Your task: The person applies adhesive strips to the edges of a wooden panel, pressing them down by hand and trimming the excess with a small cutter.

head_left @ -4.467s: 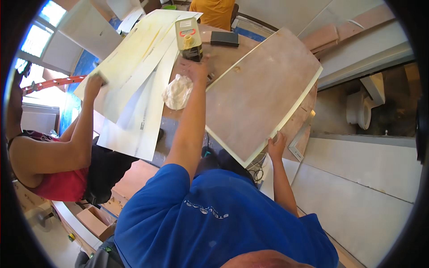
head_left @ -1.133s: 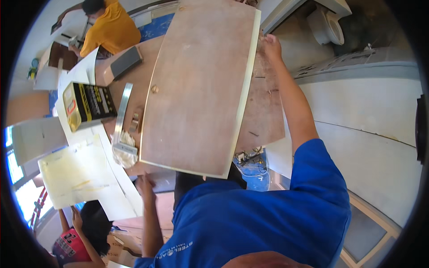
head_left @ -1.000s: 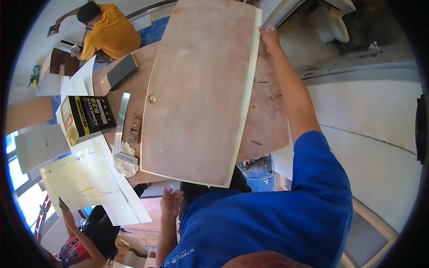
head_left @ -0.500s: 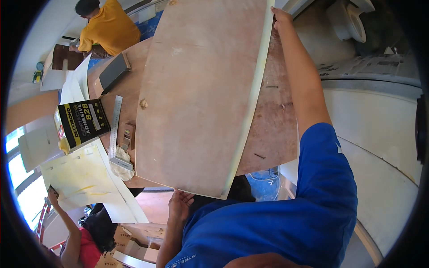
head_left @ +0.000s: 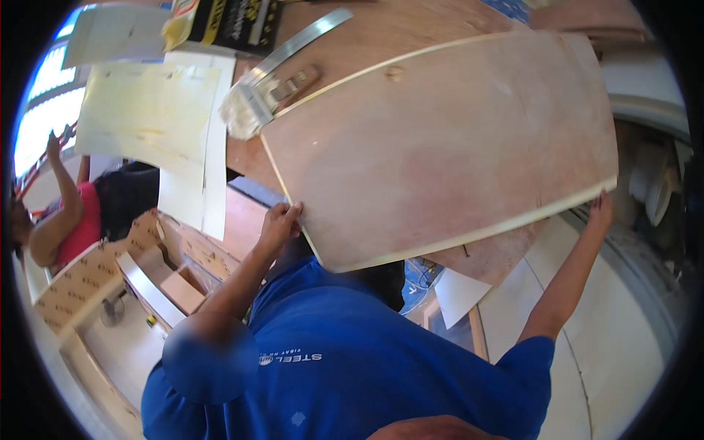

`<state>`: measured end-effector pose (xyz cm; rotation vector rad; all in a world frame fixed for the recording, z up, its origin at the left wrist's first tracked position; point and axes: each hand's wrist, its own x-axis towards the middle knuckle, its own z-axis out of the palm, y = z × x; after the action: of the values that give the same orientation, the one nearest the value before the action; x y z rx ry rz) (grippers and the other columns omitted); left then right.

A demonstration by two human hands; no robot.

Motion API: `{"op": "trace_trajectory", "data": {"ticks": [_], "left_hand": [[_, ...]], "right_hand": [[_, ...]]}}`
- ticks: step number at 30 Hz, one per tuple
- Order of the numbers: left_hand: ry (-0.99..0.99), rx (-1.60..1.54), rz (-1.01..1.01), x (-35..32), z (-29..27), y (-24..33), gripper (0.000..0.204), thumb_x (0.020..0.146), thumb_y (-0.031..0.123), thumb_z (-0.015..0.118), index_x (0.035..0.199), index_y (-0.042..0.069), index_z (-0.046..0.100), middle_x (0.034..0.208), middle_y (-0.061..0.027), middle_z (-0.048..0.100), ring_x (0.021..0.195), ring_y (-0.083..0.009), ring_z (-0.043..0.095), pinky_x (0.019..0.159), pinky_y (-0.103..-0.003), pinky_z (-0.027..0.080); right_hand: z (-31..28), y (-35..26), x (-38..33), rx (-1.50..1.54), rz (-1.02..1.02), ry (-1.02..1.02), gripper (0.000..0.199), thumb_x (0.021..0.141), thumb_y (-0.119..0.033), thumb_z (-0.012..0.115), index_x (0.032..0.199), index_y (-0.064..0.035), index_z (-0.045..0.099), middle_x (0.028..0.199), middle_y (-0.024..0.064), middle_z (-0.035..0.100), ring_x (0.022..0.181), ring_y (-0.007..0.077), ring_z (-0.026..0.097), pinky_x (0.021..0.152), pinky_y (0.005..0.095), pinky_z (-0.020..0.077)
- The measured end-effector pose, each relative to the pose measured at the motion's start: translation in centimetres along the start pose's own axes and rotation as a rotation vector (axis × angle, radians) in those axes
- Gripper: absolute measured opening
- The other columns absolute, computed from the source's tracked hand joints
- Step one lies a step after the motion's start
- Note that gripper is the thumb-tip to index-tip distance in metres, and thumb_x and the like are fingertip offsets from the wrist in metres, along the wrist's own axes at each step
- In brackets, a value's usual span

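Note:
A large brown plywood panel [head_left: 455,147] with a pale edge strip spans the middle of the view, over the wooden worktable [head_left: 411,22]. My left hand [head_left: 282,224] grips its near left edge, thumb on top. At the near right corner my right hand [head_left: 600,209] holds the edge, fingers closed round it. Beside the panel's far left corner lie a metal try square [head_left: 257,105] on a pale cloth [head_left: 238,117], a small wooden hand plane [head_left: 295,86] and a steel ruler [head_left: 312,37].
A black and yellow can [head_left: 231,26] stands at the far left near white and yellowish sheets [head_left: 147,110]. A person in a red top [head_left: 79,216] is at the left. Open cartons [head_left: 183,290] sit lower left; a toilet [head_left: 653,180] is at the right.
The panel has swung clockwise from lengthwise to crosswise, its far end now toward the right. My right hand moved down and rightward with it; the view shifted too.

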<state>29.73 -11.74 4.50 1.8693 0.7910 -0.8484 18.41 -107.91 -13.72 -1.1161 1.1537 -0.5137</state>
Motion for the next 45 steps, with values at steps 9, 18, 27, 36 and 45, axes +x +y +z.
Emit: {"op": "trace_trajectory", "data": {"ticks": [9, 18, 27, 36, 45], "left_hand": [[-0.036, 0.102, 0.072, 0.9, -1.3, -0.9, 0.045, 0.098, 0.044, 0.069, 0.088, 0.001, 0.062, 0.067, -0.0071, 0.062, 0.059, -0.0128, 0.061, 0.051, -0.026, 0.048], [-0.282, 0.385, 0.085, 1.0, -4.4, -1.3, 0.040, 0.098, 0.042, 0.067, 0.096, 0.002, 0.065, 0.075, -0.0101, 0.068, 0.070, -0.0202, 0.069, 0.064, -0.035, 0.056], [0.516, 0.833, 1.220, 12.6, -2.5, 19.0, 0.048, 0.090, 0.031, 0.073, 0.127, 0.003, 0.060, 0.123, -0.0202, 0.063, 0.111, -0.0406, 0.062, 0.095, -0.050, 0.050], [0.324, 0.399, 1.298, 9.0, -6.5, 19.6, 0.026, 0.086, 0.015, 0.069, 0.108, 0.004, 0.061, 0.106, -0.0192, 0.064, 0.103, -0.0395, 0.060, 0.090, -0.049, 0.048], [0.518, 0.387, 0.841, 12.9, -15.7, 12.3, 0.045, 0.092, 0.027, 0.072, 0.125, -0.002, 0.064, 0.105, -0.0177, 0.065, 0.103, -0.0326, 0.063, 0.091, -0.042, 0.051]], "right_hand": [[-4.7, 2.3, -7.1, -0.034, 0.112, 0.228, 0.009, 0.099, -0.008, 0.068, 0.097, -0.0108, 0.059, 0.075, -0.0051, 0.054, 0.066, 0.0067, 0.057, 0.064, 0.0268, 0.0490], [5.3, 1.6, -15.0, 0.002, 0.075, 0.152, 0.045, 0.105, -0.028, 0.059, 0.139, 0.0027, 0.056, 0.136, 0.0202, 0.063, 0.119, 0.0372, 0.062, 0.105, 0.0486, 0.0487], [25.5, 4.4, -39.5, -0.832, -0.801, -0.191, 0.059, 0.094, -0.024, 0.074, 0.145, -0.0017, 0.053, 0.144, 0.0193, 0.057, 0.133, 0.0325, 0.055, 0.109, 0.0439, 0.0458], [33.1, 4.1, -50.9, -1.066, -1.035, -0.436, 0.051, 0.087, -0.020, 0.078, 0.131, -0.0015, 0.061, 0.144, 0.0223, 0.053, 0.133, 0.0387, 0.051, 0.110, 0.0485, 0.0414], [12.8, 19.7, -61.4, -0.284, 0.265, 0.274, 0.033, 0.102, -0.035, 0.059, 0.124, -0.0102, 0.058, 0.098, 0.0054, 0.061, 0.097, 0.0197, 0.064, 0.080, 0.0380, 0.0575]]}}
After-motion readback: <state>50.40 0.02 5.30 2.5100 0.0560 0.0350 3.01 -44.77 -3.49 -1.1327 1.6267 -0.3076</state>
